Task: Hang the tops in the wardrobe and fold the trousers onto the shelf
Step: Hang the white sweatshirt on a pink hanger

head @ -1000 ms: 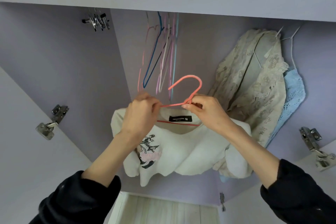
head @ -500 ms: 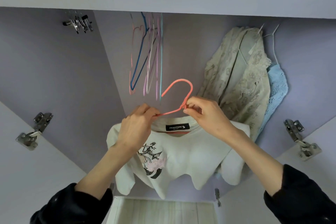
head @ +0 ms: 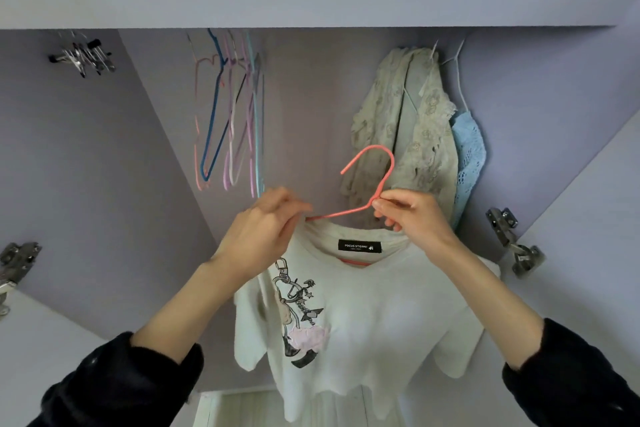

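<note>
Holding white T-shirt point(head: 349, 315) on pink hanger point(head: 372, 184), both hands pinching wire: left point(head: 259, 236), right point(head: 412, 215). Not hung yet; two tops point(head: 415, 121) hang at wardrobe's right; trousers unseen.

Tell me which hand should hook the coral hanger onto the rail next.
The right hand. It pinches the coral hanger just below its hook, so it can steer the hook upward. The left hand grips the hanger's shoulder at the white T-shirt collar.

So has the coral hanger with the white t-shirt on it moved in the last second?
Yes. The coral hanger has shifted right, away from the empty hangers; its hook now overlaps the hanging lace top.
</note>
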`<state>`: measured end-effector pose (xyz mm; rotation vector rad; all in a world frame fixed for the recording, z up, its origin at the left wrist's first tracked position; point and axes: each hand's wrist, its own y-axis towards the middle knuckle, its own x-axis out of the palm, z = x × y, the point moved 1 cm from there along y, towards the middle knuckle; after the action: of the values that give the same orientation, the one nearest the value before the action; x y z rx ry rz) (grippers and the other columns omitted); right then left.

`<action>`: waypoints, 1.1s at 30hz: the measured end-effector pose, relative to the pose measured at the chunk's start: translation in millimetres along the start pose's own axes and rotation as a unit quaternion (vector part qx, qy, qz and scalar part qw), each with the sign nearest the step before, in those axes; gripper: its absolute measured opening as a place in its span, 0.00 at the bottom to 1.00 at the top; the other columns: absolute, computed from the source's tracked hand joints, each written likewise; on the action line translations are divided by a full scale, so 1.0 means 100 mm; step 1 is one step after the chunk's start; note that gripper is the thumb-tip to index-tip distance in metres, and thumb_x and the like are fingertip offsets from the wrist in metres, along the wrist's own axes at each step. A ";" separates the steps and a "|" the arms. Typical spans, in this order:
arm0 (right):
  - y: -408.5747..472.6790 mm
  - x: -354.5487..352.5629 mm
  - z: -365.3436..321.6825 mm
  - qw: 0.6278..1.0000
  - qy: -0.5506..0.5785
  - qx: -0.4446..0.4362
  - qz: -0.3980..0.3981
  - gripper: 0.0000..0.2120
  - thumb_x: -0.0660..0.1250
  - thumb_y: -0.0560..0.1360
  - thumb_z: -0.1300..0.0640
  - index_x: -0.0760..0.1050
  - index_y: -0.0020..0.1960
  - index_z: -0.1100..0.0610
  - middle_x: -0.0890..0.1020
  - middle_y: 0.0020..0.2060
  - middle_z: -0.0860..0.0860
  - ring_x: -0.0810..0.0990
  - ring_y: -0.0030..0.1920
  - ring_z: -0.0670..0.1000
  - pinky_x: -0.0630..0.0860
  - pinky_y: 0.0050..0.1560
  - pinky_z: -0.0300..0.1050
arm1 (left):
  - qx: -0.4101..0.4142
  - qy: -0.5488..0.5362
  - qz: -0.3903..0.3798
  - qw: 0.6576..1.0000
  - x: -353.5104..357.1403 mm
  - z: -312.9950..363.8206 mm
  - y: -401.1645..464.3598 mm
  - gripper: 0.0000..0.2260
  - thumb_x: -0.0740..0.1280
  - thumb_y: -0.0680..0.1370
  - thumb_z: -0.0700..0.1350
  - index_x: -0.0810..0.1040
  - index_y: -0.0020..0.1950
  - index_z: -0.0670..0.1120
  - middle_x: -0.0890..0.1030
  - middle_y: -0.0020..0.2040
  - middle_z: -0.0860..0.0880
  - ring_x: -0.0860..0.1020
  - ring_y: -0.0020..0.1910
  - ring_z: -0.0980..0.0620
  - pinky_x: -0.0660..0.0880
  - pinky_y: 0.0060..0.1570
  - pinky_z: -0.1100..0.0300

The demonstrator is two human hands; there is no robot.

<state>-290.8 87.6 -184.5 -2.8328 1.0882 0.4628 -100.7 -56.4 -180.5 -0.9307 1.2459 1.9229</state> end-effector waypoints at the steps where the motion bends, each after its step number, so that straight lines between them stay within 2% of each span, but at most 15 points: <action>1: 0.05 -0.05 0.00 1.000 0.014 0.013 0.018 0.11 0.67 0.75 0.63 0.78 0.38 0.50 0.80 0.30 0.47 0.71 0.24 0.39 0.68 0.27 0.30 | 0.022 0.012 0.039 0.999 -0.08 0.02 0.08 0.11 0.65 0.76 0.35 0.81 0.56 0.43 0.78 0.52 0.45 0.74 0.50 0.47 0.78 0.34 0.47; 3: 0.16 -0.13 0.00 0.997 0.038 0.046 0.042 0.10 0.68 0.75 0.62 0.78 0.38 0.49 0.80 0.29 0.47 0.71 0.23 0.38 0.69 0.26 0.30 | 0.068 0.042 0.115 0.990 -0.25 0.09 0.27 0.13 0.61 0.75 0.33 0.80 0.56 0.41 0.78 0.53 0.43 0.72 0.52 0.46 0.77 0.36 0.48; 5: 0.27 -0.16 0.01 0.993 0.061 0.078 0.062 0.09 0.68 0.75 0.62 0.78 0.38 0.51 0.79 0.29 0.48 0.71 0.21 0.39 0.69 0.24 0.30 | 0.109 0.089 0.188 0.972 -0.40 0.13 0.43 0.16 0.59 0.73 0.32 0.77 0.58 0.42 0.76 0.57 0.40 0.70 0.56 0.43 0.75 0.47 0.47; 7: 0.39 -0.19 -0.01 0.989 0.087 0.092 0.076 0.06 0.68 0.74 0.63 0.79 0.40 0.55 0.78 0.28 0.50 0.70 0.21 0.39 0.68 0.23 0.30 | 0.136 0.154 0.258 0.944 -0.54 0.18 0.61 0.21 0.59 0.72 0.30 0.72 0.62 0.45 0.70 0.62 0.41 0.66 0.63 0.40 0.67 0.60 0.46; 10: 0.55 -0.19 -0.02 0.982 0.124 0.107 0.090 0.03 0.68 0.74 0.63 0.79 0.44 0.57 0.78 0.30 0.52 0.70 0.23 0.44 0.66 0.22 0.31 | 0.118 0.277 0.312 0.901 -0.66 0.26 0.82 0.29 0.59 0.70 0.31 0.68 0.70 0.48 0.63 0.70 0.42 0.60 0.70 0.36 0.56 0.68 0.39; 11: 0.60 -0.18 -0.03 0.980 0.135 0.113 0.094 0.02 0.69 0.74 0.63 0.79 0.45 0.57 0.78 0.30 0.53 0.69 0.24 0.45 0.66 0.21 0.31 | 0.098 0.313 0.307 0.893 -0.69 0.28 0.90 0.32 0.60 0.69 0.31 0.66 0.72 0.48 0.62 0.72 0.40 0.59 0.71 0.34 0.53 0.68 0.36; 14: 0.75 -0.15 -0.04 0.969 0.185 0.121 0.106 0.04 0.69 0.74 0.64 0.79 0.47 0.59 0.77 0.31 0.54 0.69 0.26 0.47 0.65 0.21 0.32 | 0.036 0.344 0.262 0.901 -0.74 0.25 1.03 0.37 0.63 0.68 0.31 0.59 0.75 0.48 0.58 0.75 0.37 0.55 0.72 0.29 0.48 0.65 0.28; 16: 0.91 -0.16 -0.11 0.963 0.220 0.110 0.111 0.07 0.67 0.74 0.68 0.79 0.49 0.60 0.76 0.32 0.55 0.68 0.27 0.48 0.63 0.21 0.33 | 0.028 0.357 0.252 0.899 -0.77 0.21 1.09 0.38 0.64 0.68 0.31 0.56 0.76 0.48 0.57 0.75 0.36 0.54 0.71 0.27 0.48 0.62 0.25; 19: 1.14 -0.21 -0.21 0.955 0.253 0.096 0.124 0.12 0.65 0.73 0.72 0.78 0.53 0.61 0.76 0.32 0.54 0.68 0.28 0.48 0.63 0.22 0.34 | 0.027 0.377 0.255 0.890 -0.74 0.19 1.13 0.38 0.63 0.68 0.30 0.55 0.76 0.48 0.56 0.74 0.36 0.55 0.71 0.26 0.48 0.62 0.25; 25: 1.58 -0.32 -0.39 0.938 0.312 0.062 0.135 0.16 0.62 0.73 0.74 0.76 0.59 0.65 0.76 0.34 0.54 0.70 0.31 0.48 0.66 0.24 0.33 | 0.045 0.403 0.297 0.865 -0.67 0.11 1.18 0.40 0.63 0.66 0.30 0.54 0.75 0.47 0.52 0.73 0.40 0.57 0.70 0.27 0.47 0.62 0.27; 30: 1.81 -0.39 -0.57 0.916 0.375 0.030 0.143 0.17 0.61 0.75 0.73 0.74 0.63 0.65 0.76 0.37 0.53 0.70 0.32 0.46 0.69 0.30 0.34 | 0.045 0.411 0.322 0.852 -0.63 0.06 1.24 0.40 0.61 0.65 0.29 0.55 0.75 0.47 0.56 0.74 0.38 0.59 0.69 0.27 0.46 0.62 0.28; 33: 1.92 -0.43 -0.64 0.897 0.417 0.028 0.143 0.17 0.60 0.76 0.72 0.73 0.64 0.65 0.76 0.39 0.53 0.71 0.32 0.46 0.69 0.28 0.33 | 0.049 0.413 0.330 0.847 -0.63 0.05 1.27 0.40 0.59 0.64 0.29 0.55 0.75 0.47 0.57 0.73 0.38 0.59 0.69 0.27 0.45 0.62 0.28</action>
<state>-432.0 -39.2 -102.7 -2.8390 1.5871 -0.8610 -172.6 -102.5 -67.7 -1.4975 2.3977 1.9420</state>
